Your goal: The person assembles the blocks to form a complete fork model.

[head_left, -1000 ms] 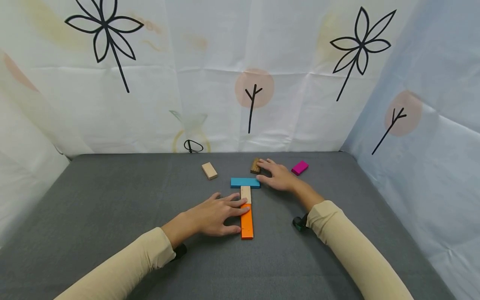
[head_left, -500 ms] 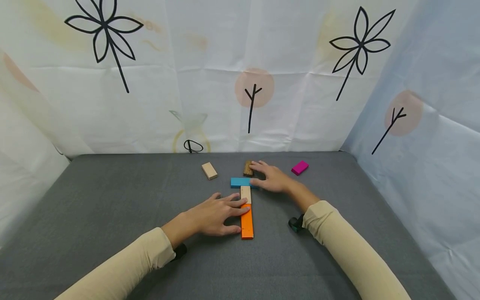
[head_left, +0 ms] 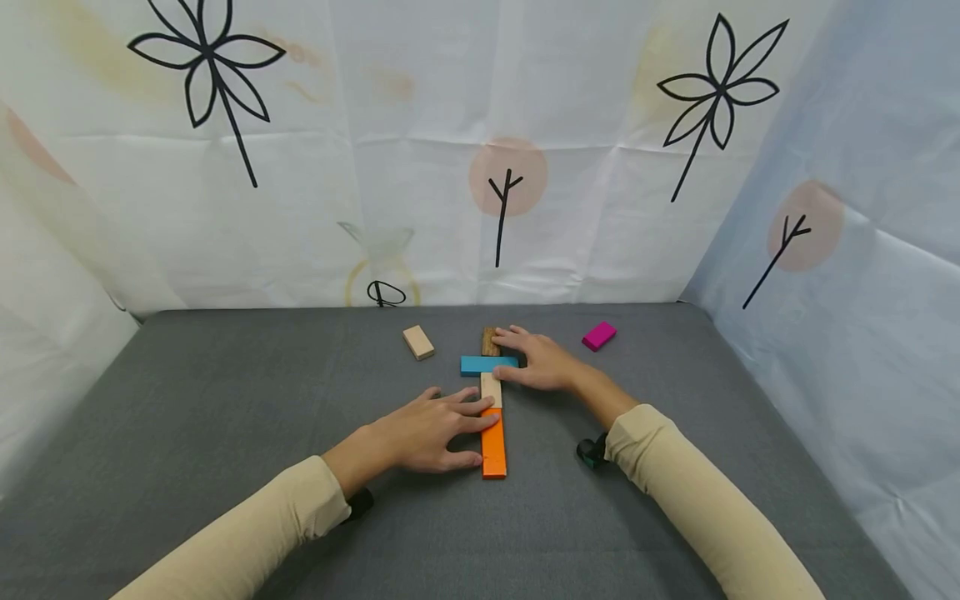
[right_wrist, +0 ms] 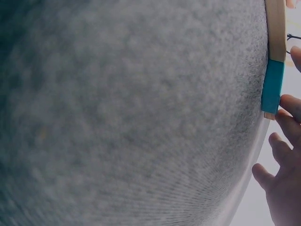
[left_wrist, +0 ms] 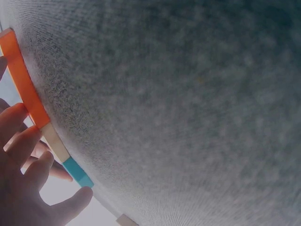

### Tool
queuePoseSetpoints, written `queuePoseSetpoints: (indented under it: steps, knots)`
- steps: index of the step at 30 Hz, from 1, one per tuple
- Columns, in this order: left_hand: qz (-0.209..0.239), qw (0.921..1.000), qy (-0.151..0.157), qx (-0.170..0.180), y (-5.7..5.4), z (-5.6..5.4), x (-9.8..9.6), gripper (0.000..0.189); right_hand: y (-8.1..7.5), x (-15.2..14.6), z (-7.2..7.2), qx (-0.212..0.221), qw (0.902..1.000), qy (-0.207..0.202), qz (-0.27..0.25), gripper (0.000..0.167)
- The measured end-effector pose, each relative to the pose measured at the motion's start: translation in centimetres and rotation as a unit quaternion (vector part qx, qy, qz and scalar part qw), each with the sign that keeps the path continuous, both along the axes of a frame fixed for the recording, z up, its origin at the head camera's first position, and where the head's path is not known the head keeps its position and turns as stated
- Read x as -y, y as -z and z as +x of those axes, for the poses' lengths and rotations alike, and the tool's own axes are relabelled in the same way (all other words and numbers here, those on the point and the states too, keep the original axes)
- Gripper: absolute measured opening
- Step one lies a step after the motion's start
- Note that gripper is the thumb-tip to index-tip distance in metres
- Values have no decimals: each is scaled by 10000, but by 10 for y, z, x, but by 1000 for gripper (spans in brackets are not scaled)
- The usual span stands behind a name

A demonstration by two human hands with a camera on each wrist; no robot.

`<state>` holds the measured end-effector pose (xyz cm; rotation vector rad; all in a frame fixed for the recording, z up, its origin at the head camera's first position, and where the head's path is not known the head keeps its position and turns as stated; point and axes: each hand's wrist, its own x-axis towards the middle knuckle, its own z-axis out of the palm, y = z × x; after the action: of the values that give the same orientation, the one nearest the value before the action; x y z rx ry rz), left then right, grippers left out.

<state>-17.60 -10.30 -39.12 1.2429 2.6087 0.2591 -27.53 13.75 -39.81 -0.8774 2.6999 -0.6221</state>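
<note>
My left hand (head_left: 442,429) lies with fingers spread, their tips on a long orange wooden block (head_left: 493,454) and the pale wooden block (head_left: 490,385) beyond it. A blue block (head_left: 476,365) lies crosswise at the pale block's far end. Directly behind the blue one is a dark brown block (head_left: 490,340). My right hand (head_left: 543,360) reaches in from the right, fingertips touching the brown block's right side; its thumb hangs by the pale block. The left wrist view has the orange block (left_wrist: 23,77) and blue block (left_wrist: 77,172) in line. In the right wrist view, fingers are beside the blue block (right_wrist: 273,87).
A loose pale wooden block (head_left: 418,342) lies at the back left. Toward the back right is a magenta block (head_left: 599,336). Grey cloth covers the table (head_left: 247,400), and a patterned white curtain (head_left: 585,233) hangs behind and at both sides.
The brown block has slid left under my right hand's fingers, from right of centre to straight behind the blue block. My right hand moved left with it; the left hand has stayed put.
</note>
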Motion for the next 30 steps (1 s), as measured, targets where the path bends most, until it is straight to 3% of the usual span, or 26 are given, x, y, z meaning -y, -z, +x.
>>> queuePoseSetpoints:
  steps: [13,30]
  knots:
    - [-1,10000,29,-71,3,-1,0,61,0,1,-1,-272,9995,-113,82,66]
    - [-18,10000,-20,24,3,-2,-2,61,-4,2,0,-266,9991,-124,311,68]
